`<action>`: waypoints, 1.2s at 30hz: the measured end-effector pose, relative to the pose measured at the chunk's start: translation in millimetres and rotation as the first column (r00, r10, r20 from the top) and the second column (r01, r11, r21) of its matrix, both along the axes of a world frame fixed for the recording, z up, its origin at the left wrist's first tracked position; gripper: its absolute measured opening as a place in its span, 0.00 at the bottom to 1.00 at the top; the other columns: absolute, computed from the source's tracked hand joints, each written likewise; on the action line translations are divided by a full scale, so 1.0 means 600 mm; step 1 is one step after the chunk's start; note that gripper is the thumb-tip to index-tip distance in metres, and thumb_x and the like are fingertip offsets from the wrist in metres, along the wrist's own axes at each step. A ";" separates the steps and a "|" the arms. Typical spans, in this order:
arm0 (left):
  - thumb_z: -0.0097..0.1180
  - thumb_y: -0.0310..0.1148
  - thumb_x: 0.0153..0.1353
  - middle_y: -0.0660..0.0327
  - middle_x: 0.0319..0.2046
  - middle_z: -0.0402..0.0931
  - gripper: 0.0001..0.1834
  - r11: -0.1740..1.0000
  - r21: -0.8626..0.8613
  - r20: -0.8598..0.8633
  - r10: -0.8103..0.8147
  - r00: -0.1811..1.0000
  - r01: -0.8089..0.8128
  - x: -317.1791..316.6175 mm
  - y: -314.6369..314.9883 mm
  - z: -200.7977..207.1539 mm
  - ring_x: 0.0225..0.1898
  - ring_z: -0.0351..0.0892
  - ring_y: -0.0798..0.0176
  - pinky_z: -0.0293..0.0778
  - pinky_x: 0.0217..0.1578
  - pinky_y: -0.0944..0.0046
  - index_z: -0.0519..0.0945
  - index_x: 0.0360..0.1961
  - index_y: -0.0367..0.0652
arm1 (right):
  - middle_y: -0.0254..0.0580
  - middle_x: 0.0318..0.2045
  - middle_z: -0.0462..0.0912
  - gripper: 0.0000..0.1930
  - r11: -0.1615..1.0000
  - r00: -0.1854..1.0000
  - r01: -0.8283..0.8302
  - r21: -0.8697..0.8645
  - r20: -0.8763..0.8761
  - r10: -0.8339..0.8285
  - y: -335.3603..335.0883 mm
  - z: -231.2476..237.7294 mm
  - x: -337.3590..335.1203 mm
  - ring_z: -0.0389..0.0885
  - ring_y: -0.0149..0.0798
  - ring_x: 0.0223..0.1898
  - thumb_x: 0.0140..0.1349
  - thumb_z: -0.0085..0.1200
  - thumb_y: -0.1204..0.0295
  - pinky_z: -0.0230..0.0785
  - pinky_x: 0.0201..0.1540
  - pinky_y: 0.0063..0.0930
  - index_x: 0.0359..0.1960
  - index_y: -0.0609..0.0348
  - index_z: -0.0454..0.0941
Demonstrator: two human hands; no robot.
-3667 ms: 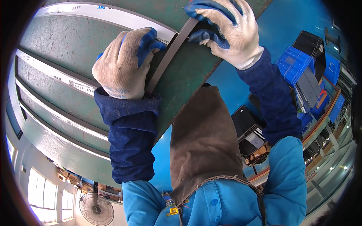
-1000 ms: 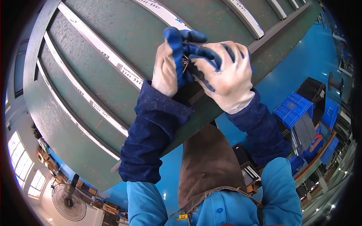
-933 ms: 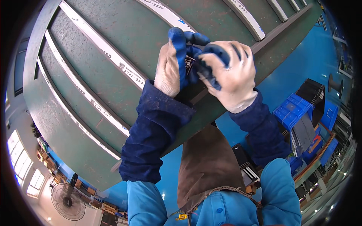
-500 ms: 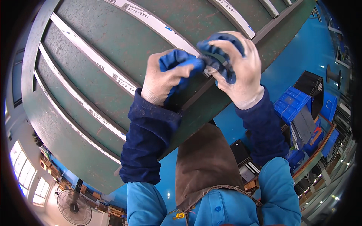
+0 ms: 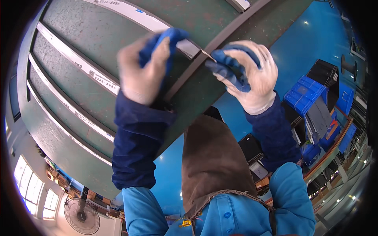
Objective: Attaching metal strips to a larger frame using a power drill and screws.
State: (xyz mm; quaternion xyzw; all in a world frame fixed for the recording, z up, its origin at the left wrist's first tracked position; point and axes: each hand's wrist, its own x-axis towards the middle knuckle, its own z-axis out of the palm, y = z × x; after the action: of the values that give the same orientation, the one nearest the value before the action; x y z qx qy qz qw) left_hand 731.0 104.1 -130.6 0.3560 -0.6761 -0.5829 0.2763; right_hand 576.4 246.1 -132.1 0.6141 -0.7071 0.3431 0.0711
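My right hand, in a white knitted glove with blue-coated fingers, is closed in a pinch on a thin pale strip. This strip reaches from the fingertips towards the end of a long bar with a white labelled face. My left hand, gloved the same way and blurred by motion, hovers over that bar's near end. Its fingers are curled together with the thumb; whatever they hold, if anything, is hidden. Beneath both hands the bar lies on a green worktable.
More white-faced bars lie roughly parallel to the left. A dark grey crossbar runs by the bar ends, near the table edge. Blue crates and black boxes stand at the right. A fan is at lower left.
My left hand has moved left, away from my right hand; they were close together before. The bars have shifted left and up in the view. A pale strip now shows at my right fingertips.
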 end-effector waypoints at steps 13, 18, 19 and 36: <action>0.74 0.35 0.41 0.63 0.21 0.79 0.34 0.728 -0.584 0.474 -0.052 0.879 0.358 0.027 -0.050 -0.035 0.20 0.77 0.63 0.75 0.29 0.72 0.80 0.55 0.59 | 0.30 0.37 0.76 0.21 0.999 0.996 -0.033 0.017 -0.083 0.034 0.007 -0.059 0.012 0.76 0.36 0.37 0.35 0.70 0.69 0.67 0.46 0.36 0.36 0.44 0.78; 0.74 0.35 0.40 0.61 0.24 0.82 0.34 0.705 -0.598 0.503 -0.041 0.863 0.382 0.016 -0.038 -0.018 0.22 0.81 0.63 0.77 0.28 0.71 0.80 0.54 0.56 | 0.32 0.37 0.78 0.23 0.989 1.000 -0.022 0.144 -0.013 0.024 0.002 -0.036 0.005 0.77 0.39 0.36 0.36 0.71 0.68 0.68 0.47 0.35 0.38 0.46 0.77; 0.74 0.34 0.39 0.60 0.26 0.84 0.34 0.699 -0.602 0.509 -0.038 0.860 0.386 0.012 -0.034 -0.013 0.22 0.81 0.64 0.77 0.27 0.70 0.80 0.54 0.53 | 0.33 0.37 0.79 0.22 0.984 1.000 -0.007 0.177 0.001 0.007 0.002 -0.030 0.003 0.77 0.40 0.36 0.37 0.70 0.68 0.68 0.47 0.35 0.38 0.47 0.78; 0.71 0.28 0.41 0.59 0.26 0.84 0.34 0.652 -0.661 0.482 -0.011 0.876 0.372 0.005 -0.022 0.002 0.21 0.81 0.62 0.77 0.26 0.70 0.79 0.55 0.55 | 0.35 0.34 0.82 0.26 0.976 0.981 0.132 0.171 0.120 -0.153 0.006 -0.017 0.047 0.79 0.41 0.33 0.36 0.74 0.67 0.67 0.53 0.37 0.40 0.52 0.77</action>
State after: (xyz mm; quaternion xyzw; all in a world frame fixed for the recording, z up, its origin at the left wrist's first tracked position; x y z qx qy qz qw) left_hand 734.2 90.6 -129.5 0.2595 -0.9308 -0.1913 0.1721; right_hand 604.5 249.7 -142.3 0.5415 -0.7782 0.3182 -0.0018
